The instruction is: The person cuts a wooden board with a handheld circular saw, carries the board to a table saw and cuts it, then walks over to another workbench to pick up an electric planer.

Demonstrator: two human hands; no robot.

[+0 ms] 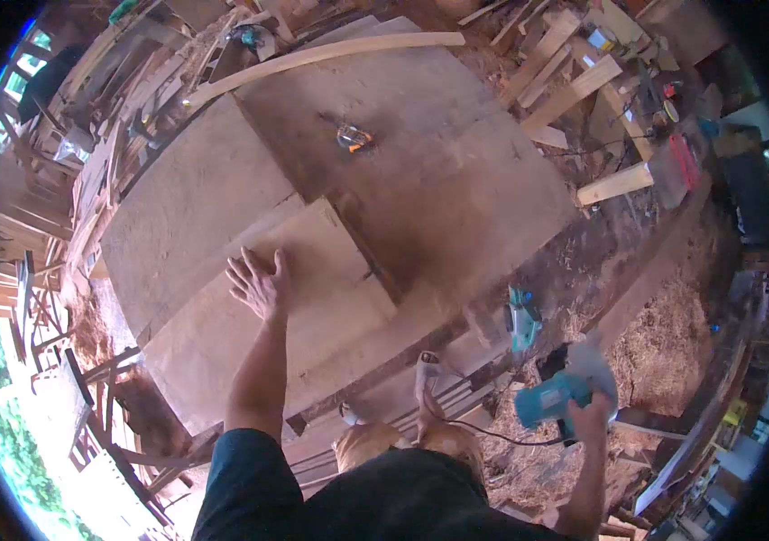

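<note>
My left hand [261,281] lies flat with fingers spread on a light plywood board [335,311], which rests on larger sheets [195,185]. Off to the right of the sheets, my right hand [590,417] is wrapped round the handle of a teal circular saw [551,399]. The saw is held out over the shavings, and its blade area looks smeared, so I cannot tell if it spins. A dark cord [501,436] runs below it. Another teal power tool [521,322] lies between the saw and the sheets.
A small tool with an orange part [353,137] sits on the dark sheet [465,180]. Along the far edge lies a long curved wooden strip [330,56]. Timber offcuts [574,95] crowd the back right. Wood shavings [664,334] cover the floor at right.
</note>
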